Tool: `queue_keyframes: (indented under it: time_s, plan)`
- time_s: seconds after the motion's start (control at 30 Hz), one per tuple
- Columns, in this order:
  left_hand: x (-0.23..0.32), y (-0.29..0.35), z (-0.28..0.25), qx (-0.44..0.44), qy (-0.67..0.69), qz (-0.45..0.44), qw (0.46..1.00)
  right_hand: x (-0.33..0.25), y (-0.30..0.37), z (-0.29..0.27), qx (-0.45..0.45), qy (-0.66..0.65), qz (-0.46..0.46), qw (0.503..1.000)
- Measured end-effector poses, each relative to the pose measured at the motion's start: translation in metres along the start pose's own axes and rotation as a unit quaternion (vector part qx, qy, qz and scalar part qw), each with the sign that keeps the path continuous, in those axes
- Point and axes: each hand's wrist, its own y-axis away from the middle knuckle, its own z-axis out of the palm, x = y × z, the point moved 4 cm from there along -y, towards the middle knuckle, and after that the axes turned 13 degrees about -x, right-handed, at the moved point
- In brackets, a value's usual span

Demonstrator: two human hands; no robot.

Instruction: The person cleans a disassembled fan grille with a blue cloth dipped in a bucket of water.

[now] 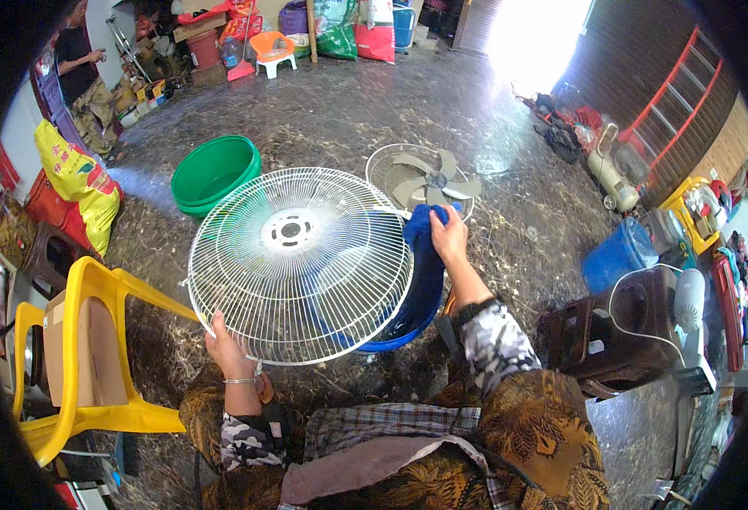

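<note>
A round white wire fan grille is held up in front of me, tilted, above a blue basin. My left hand grips its lower left rim. At the grille's right edge my right hand is closed on a blue cloth, pressed near the rim. Through the wires part of the basin shows; the grille hides the rest of it. Beyond my right hand, another fan grille lies on the floor with the grey fan blades in it.
A green basin stands beyond the grille. The yellow chair is close on my left. On the right are a brown stool, a blue bucket and a red ladder. A person is at the far left.
</note>
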Motion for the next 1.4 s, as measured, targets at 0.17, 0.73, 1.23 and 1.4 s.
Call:
queue_keyframes:
  time_s: [0.17, 0.73, 1.23, 1.4]
  plan:
    - [-0.003, -0.006, -0.001, -0.016, 0.034, 0.016, 0.999, 0.009, 0.003, 0.051, -0.209, 0.13, 0.122, 0.962]
    - [0.004, 0.013, 0.023, 0.038, 0.02, 0.128, 0.991, -0.068, 0.167, 0.042, -0.429, 0.187, -0.13, 0.874]
    - [0.011, -0.006, 0.007, 0.058, -0.118, 0.094, 0.987, 0.012, -0.025, 0.055, -0.184, -0.107, 0.044, 0.976]
    - [-0.001, -0.016, -0.02, 0.022, -0.062, 0.123, 0.99, 0.013, 0.008, 0.08, -0.253, -0.271, 0.156, 0.915]
